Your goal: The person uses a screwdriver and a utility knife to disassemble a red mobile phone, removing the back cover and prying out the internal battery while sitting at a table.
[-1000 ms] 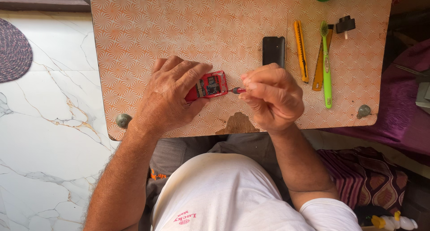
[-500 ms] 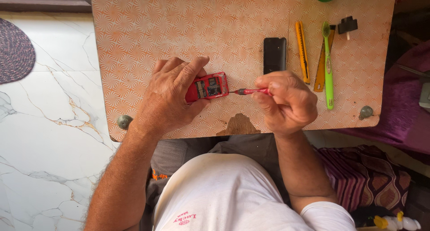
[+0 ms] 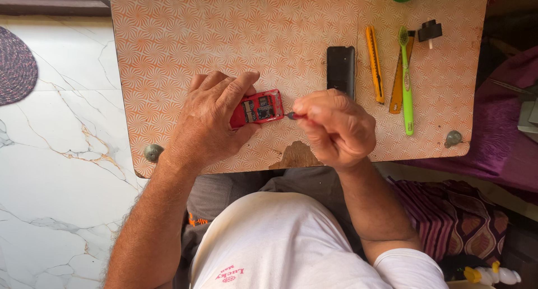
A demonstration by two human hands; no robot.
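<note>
Left hand (image 3: 210,121) clamps red rectangular phone shell (image 3: 259,107) | right hand (image 3: 335,127) pinches thin screwdriver (image 3: 295,116)

My right hand (image 3: 336,126) has slid back left toward the red phone (image 3: 258,107); half a second ago it sat further right. More of the red screwdriver (image 3: 296,116) showed then; now only its tip peeks out, just beside the phone's right edge.

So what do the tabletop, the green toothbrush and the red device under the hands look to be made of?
Tabletop: likely laminate over board, with a matt orange swirl print; a chipped patch at the near edge shows brown core. Green toothbrush: smooth, slightly glossy plastic, by its uniform colour. Red device: red plastic shell, opened on a dark circuit board with small metal parts.
</note>
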